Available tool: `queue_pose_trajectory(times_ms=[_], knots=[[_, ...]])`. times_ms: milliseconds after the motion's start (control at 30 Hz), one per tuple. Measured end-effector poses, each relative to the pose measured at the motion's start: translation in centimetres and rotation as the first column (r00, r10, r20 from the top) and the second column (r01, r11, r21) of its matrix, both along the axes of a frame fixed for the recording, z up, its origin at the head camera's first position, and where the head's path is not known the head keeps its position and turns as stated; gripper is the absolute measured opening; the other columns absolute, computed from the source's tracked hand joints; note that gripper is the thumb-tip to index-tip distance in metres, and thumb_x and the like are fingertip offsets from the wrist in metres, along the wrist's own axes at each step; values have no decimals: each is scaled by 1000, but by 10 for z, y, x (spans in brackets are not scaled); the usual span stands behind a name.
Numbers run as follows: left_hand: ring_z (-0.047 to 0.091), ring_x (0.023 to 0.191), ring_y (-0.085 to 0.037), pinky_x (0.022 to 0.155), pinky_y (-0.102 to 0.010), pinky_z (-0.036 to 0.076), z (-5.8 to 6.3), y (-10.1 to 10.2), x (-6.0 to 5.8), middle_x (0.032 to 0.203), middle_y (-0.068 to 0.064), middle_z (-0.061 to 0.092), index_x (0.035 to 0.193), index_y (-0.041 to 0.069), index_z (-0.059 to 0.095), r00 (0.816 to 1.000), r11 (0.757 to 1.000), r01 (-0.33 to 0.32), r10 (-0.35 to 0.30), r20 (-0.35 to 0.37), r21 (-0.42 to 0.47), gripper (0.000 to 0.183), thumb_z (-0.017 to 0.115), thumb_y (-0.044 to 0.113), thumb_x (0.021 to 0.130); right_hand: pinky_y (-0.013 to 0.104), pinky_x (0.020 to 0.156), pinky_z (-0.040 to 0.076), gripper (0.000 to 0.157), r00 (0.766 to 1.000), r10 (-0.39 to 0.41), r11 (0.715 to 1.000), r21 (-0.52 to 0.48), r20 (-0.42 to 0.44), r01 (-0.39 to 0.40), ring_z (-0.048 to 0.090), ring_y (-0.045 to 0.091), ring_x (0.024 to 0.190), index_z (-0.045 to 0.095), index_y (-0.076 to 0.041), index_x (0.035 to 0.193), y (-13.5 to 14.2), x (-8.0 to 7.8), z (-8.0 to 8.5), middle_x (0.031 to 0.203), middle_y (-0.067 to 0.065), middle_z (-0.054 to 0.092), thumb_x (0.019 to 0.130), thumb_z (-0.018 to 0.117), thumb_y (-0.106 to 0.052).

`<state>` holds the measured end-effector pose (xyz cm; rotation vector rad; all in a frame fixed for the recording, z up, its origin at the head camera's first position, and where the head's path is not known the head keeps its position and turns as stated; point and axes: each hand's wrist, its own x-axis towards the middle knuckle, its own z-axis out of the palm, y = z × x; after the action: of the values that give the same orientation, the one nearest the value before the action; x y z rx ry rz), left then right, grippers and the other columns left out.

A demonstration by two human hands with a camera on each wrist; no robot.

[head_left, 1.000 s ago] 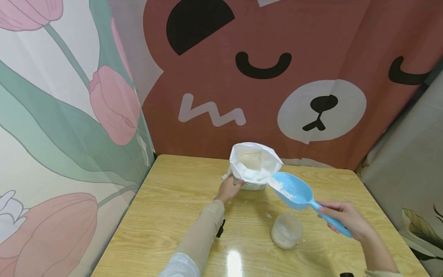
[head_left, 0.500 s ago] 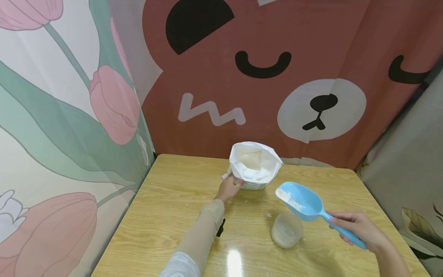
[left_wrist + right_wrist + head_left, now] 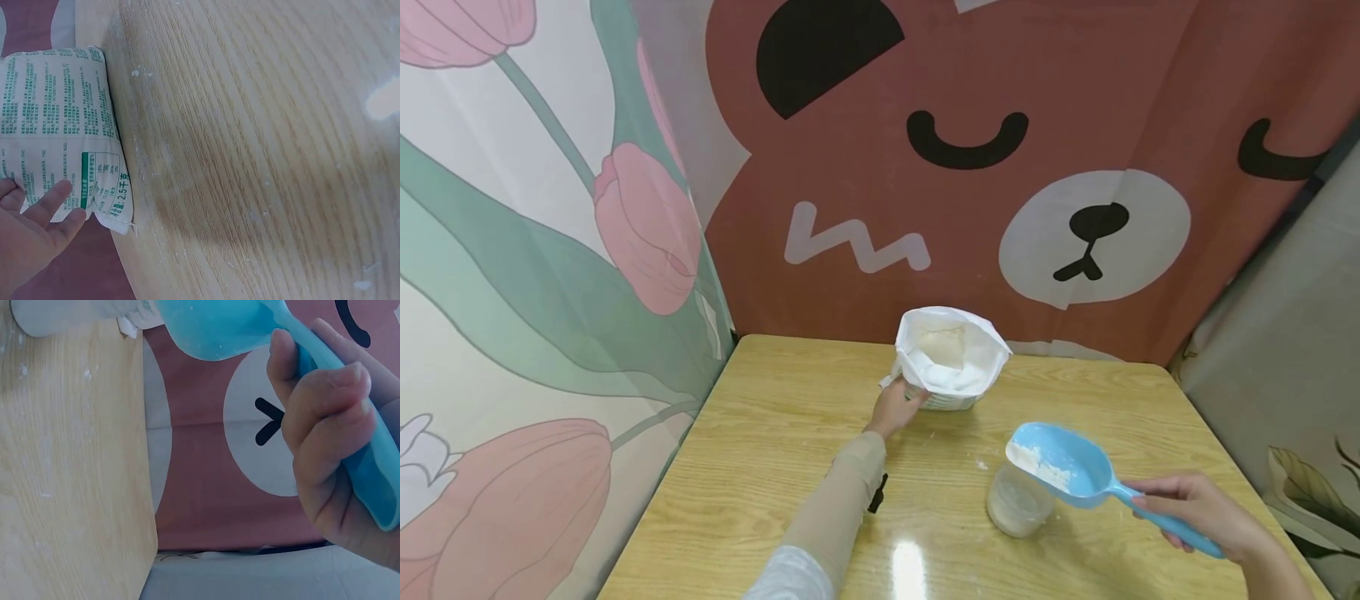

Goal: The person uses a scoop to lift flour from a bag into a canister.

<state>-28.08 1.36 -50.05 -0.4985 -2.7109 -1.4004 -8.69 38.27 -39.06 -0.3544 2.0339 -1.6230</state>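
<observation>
My left hand (image 3: pixel 897 410) holds the left side of an open white bag of white powder (image 3: pixel 951 402) near the table's back. In the left wrist view several fingers (image 3: pixel 49 206) lie loosely against its green-printed front; the thumb is out of that view. My right hand (image 3: pixel 1202 504) grips the handle of a light-blue scoop (image 3: pixel 1086 462), its fingers curled round it in the right wrist view. White powder (image 3: pixel 1043 467) lies toward the scoop's front lip. Just below that lip stands a clear round jar (image 3: pixel 1018 508), partly hidden by the scoop, with pale contents.
The wood-grain table (image 3: pixel 760 467) has specks of powder around the bag and jar. A bear-print curtain (image 3: pixel 850 308) hangs right behind the table, and a tulip-print curtain (image 3: pixel 550 333) runs along the left side.
The scoop has come away from the bag's mouth with powder in it, moving right and toward me until its lip overlaps the jar. My left hand and the bag stay put.
</observation>
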Motion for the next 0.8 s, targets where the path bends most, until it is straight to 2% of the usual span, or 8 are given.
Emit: queue_pose_trajectory(times_ms=[167,367,500,600,700,800], knots=[[42,118,-26,94,-43,35,0,0,-1,131,-7,45,136,13,37,1000,1000,-2,2,7,-2,58,53,41,88,35,35,35,39,999,30,1000,-4,32,-30,48,4,50,64,-29,113,3,0,-1,86,8,64,95,40,-3],[43,117,-25,94,-42,36,-1,1,-1,130,-7,46,136,13,38,1000,1000,-8,8,7,-5,57,54,40,88,36,33,32,38,998,50,999,-6,39,-50,44,10,44,64,-27,111,3,0,-1,83,7,65,94,40,-3],[43,117,-25,94,-42,35,-2,1,-2,130,-8,46,136,12,38,1000,1000,-9,9,2,-14,57,53,41,88,30,34,39,36,999,41,997,60,24,-42,46,6,45,64,-31,109,2,1,0,78,7,64,94,43,-5],[43,117,-26,94,-42,35,-3,1,-3,131,-8,46,136,12,38,1000,1000,-6,6,2,-12,58,53,41,88,32,33,37,34,999,45,995,89,13,-46,43,7,44,64,-30,109,0,1,2,71,3,62,93,45,-6],[43,117,-26,93,-43,36,-3,1,-3,131,-9,45,137,12,37,1000,1000,-3,3,2,-5,59,53,41,88,35,32,35,30,999,42,993,112,4,-42,40,9,42,63,-24,110,-2,2,6,64,1,58,93,47,-7],[43,117,-26,93,-43,36,-2,0,-2,131,-9,46,137,12,37,1000,1000,-3,3,4,0,58,53,41,88,33,32,36,26,999,31,987,159,-16,-29,39,10,40,62,-9,114,-6,2,11,57,6,53,92,49,-8]])
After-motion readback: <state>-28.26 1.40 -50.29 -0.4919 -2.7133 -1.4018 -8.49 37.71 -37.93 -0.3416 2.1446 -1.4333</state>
